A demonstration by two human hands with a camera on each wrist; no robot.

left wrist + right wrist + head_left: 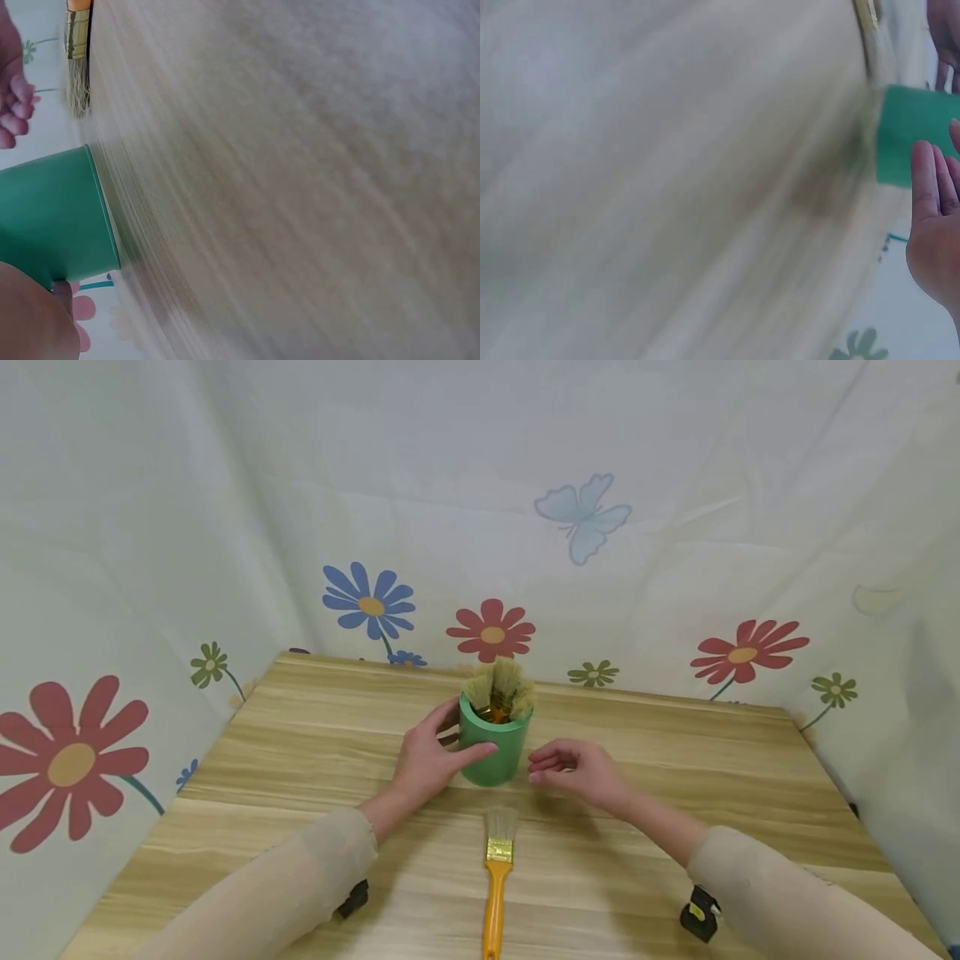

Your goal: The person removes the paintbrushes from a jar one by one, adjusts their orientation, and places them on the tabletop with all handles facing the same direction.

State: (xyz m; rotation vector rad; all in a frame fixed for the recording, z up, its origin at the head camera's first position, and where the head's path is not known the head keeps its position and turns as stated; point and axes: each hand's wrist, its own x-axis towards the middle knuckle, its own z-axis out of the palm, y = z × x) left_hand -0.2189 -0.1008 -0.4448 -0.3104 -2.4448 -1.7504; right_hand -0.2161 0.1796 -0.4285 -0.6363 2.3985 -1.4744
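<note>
A green cup (491, 747) stands upright on the wooden table, with several paintbrushes (504, 681) in it, bristles up. My left hand (431, 756) grips the cup from its left side, thumb across the front and fingers round the back. To the right of the cup is my right hand (581, 772), its fingers loosely bent and nothing in them. In the right wrist view, that hand's fingers (925, 184) overlap the green cup. One more paintbrush (497, 877), with an orange handle and a gold-coloured ferrule, lies in front of the cup, bristles toward it.
The wood-grain table (315, 735) reaches back to a pale curtain (435, 485) printed with flowers and a butterfly, which also hangs along both sides. Dark devices show under both sleeves, one of them a black box (699, 917) at the right wrist.
</note>
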